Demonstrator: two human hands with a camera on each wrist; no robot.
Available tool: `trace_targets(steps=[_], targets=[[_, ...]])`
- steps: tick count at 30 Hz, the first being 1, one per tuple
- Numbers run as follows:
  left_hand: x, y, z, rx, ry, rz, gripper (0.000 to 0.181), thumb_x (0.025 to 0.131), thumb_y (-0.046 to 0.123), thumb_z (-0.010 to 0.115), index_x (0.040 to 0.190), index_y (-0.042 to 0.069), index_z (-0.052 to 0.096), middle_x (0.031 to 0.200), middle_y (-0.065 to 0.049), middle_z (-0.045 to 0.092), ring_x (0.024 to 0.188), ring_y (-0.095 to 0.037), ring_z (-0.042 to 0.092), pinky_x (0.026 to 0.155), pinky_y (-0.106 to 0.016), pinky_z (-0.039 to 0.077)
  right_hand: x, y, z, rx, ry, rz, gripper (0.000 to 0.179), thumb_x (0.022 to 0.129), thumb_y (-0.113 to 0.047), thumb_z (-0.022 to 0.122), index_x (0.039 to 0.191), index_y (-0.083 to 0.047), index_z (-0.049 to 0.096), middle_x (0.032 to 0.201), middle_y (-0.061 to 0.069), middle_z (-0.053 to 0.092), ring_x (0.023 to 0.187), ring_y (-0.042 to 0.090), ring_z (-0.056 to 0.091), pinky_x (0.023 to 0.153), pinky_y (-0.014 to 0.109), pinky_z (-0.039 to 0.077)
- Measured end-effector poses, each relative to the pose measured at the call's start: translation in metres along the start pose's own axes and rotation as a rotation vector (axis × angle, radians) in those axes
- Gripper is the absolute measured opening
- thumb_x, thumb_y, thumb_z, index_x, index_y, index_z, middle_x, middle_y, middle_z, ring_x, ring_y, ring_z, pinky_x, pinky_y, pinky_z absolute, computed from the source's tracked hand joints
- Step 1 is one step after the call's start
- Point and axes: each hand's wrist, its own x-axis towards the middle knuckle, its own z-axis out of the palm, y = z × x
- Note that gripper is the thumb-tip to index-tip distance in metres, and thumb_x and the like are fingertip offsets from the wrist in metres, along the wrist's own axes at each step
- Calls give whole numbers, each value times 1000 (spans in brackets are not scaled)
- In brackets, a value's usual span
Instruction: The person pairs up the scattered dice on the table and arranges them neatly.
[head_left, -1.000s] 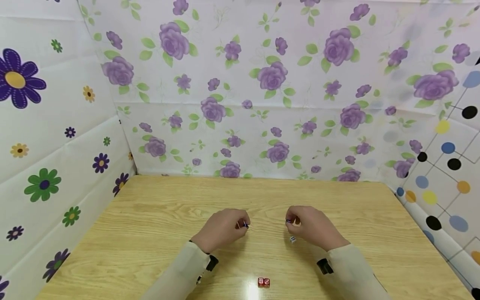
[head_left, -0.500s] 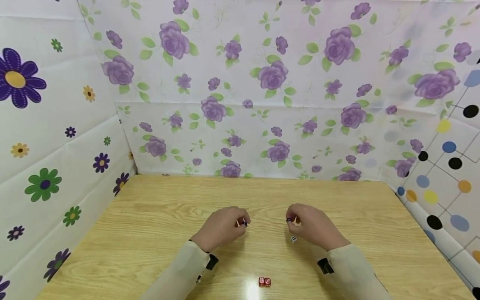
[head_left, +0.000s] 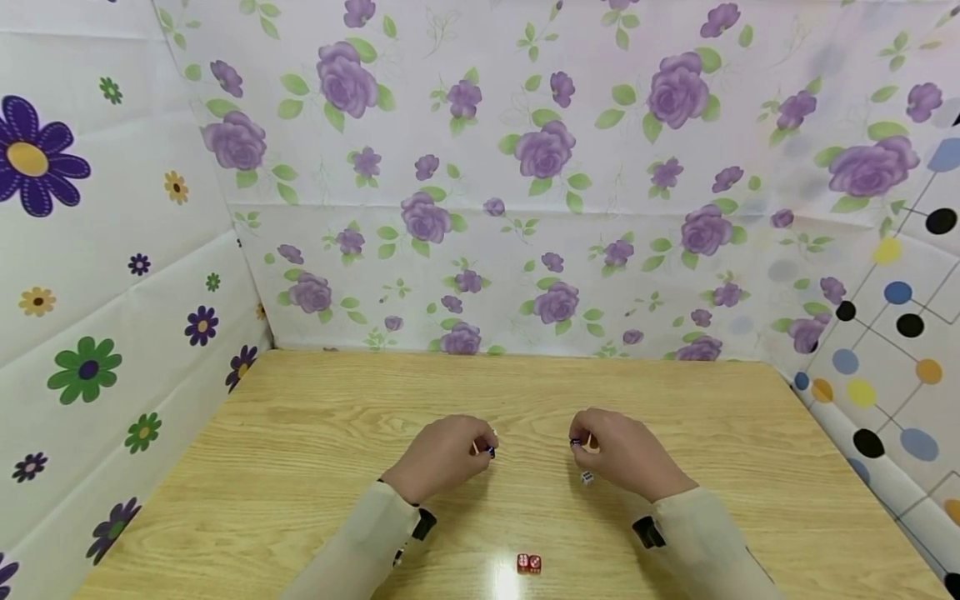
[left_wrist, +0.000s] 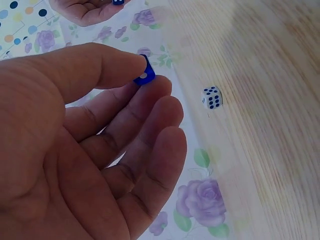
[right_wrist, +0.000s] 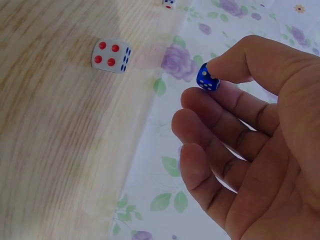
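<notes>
Between thumb and fingertips my left hand (head_left: 447, 454) pinches a blue die (left_wrist: 145, 75), one white pip showing in the left wrist view. Across from it, my right hand (head_left: 628, 450) pinches another blue die (right_wrist: 207, 77) with white pips. The other fingers of both hands are loosely bent. A white die (head_left: 587, 478) rests on the table just below the right fingertips; the right wrist view shows a white die (right_wrist: 111, 56) with a red four-pip face. A bit of a second white die (head_left: 495, 432) peeks out past the left fingertips, mostly hidden by them.
Two red dice (head_left: 528, 563) sit side by side near the front of the wooden table (head_left: 315, 417). Flowered cloth (head_left: 480, 167) stands behind and at the left, and dotted cloth (head_left: 900, 350) borders the right side.
Both hands stay almost still, keeping their blue dice pinched, with only a slight shift to the left. A white bit of die now shows beyond the left fingertips.
</notes>
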Motion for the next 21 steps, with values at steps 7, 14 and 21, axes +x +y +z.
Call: trace_targets(steps=[7, 14, 21], targets=[[0, -2, 0, 0, -3, 13, 14, 97, 13, 69, 108, 11, 77, 97, 5, 71, 83, -6, 62, 70, -27, 53, 0, 0, 3, -1, -19, -5, 11, 95, -20, 72, 88, -28, 67, 83, -19, 61, 75, 1, 54, 68, 28, 50], [1, -3, 2, 2, -17, 18, 12, 96, 11, 70, 105, 12, 79, 98, 5, 72, 85, -7, 63, 73, -27, 54, 0, -3, 2, -4, -34, -8, 11, 95, -20, 71, 88, -27, 67, 82, -19, 59, 72, 0, 53, 65, 27, 49], [3, -3, 5, 5, -35, 19, 9, 94, 11, 73, 100, 13, 79, 95, 5, 72, 86, -9, 65, 75, -29, 54, 0, -5, 2, -11, -54, -24, 11, 93, -19, 73, 88, -26, 67, 82, -18, 59, 73, 0, 53, 67, 28, 49]])
